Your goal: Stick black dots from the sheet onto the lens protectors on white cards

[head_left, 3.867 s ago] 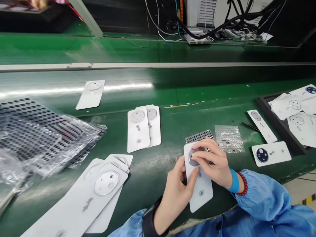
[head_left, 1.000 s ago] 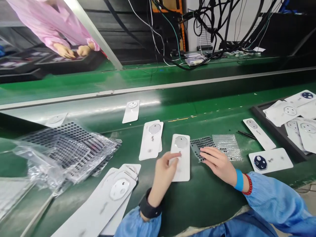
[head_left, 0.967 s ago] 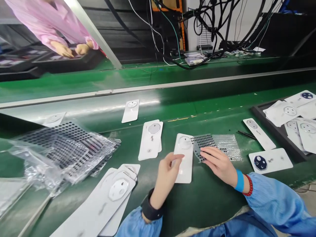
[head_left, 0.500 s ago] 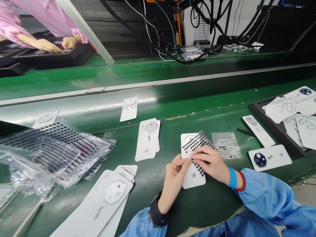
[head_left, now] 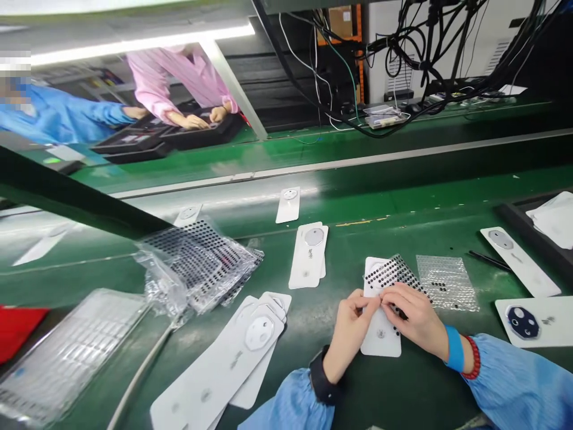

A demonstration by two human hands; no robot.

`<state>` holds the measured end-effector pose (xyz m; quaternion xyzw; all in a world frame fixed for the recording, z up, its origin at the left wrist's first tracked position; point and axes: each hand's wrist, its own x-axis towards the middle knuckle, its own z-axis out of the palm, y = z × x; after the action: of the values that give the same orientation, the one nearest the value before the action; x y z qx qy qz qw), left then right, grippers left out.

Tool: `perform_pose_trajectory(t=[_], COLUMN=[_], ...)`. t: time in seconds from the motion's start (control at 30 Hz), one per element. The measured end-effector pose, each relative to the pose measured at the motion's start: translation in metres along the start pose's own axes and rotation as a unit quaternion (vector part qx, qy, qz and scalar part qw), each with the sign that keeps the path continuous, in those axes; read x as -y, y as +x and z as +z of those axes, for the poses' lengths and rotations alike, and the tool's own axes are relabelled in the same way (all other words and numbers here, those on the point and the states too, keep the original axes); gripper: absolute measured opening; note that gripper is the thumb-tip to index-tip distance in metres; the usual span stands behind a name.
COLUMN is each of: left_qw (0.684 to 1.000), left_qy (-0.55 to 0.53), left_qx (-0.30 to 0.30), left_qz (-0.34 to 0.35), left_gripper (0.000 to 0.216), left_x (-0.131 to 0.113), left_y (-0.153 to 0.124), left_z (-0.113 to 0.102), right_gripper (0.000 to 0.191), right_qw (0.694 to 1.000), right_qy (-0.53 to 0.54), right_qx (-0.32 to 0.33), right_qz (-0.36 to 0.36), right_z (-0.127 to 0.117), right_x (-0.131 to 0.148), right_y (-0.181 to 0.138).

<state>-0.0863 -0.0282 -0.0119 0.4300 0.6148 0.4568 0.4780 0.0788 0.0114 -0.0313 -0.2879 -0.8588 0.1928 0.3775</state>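
The right hand (head_left: 414,313) pinched a black-dotted sheet (head_left: 394,270), and the left hand (head_left: 353,328) met it with thumb and forefinger together, any hold too small to tell. The sheet slanted over a white card (head_left: 380,344) on the green bench (head_left: 371,391), hiding part of its upper end. A clear sheet (head_left: 443,269) lay just right, fanned cards (head_left: 221,364) and crumpled plastic (head_left: 163,286) left, where a dark beam (head_left: 85,200) blocked part of the bench.

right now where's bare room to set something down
Bare bench shows between the fanned cards and left hand, and between the stacked cards and dotted sheet. Crowded: around the right hand, where that sheet overlies a white card.
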Motion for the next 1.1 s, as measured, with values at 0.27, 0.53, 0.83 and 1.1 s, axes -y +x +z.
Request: perform_pose_trajectory(t=[0.27,0.53,0.83,1.1], left_qw=[0.984,0.989,0.995,0.994], left_qy=[-0.113,-0.131,-0.079,-0.104], left_qx=[-0.138,0.059,0.061,0.034], left_qz=[-0.001,-0.038,-0.007,-0.005], left_gripper=[0.078,0.047,0.042,0.046], left_x=[-0.024,-0.023,-0.023,-0.023], left_y=[0.011,-0.018,-0.032,-0.033], left_z=[-0.053,-0.003,0.002,0.005], right_gripper=[0.015,0.013,0.017,0.026], right_qw=[0.984,0.994,0.994,0.970], right_qy=[0.093,0.037,-0.007,-0.202], right_qx=[0.054,-0.093,-0.107,-0.058], right_qz=[0.145,0.050,0.003,-0.122], right_z=[-0.025,-0.039,-0.030,-0.032], right_x=[-0.011,0.026,0.025,0.028], right_y=[0.004,0.032,0.027,0.022])
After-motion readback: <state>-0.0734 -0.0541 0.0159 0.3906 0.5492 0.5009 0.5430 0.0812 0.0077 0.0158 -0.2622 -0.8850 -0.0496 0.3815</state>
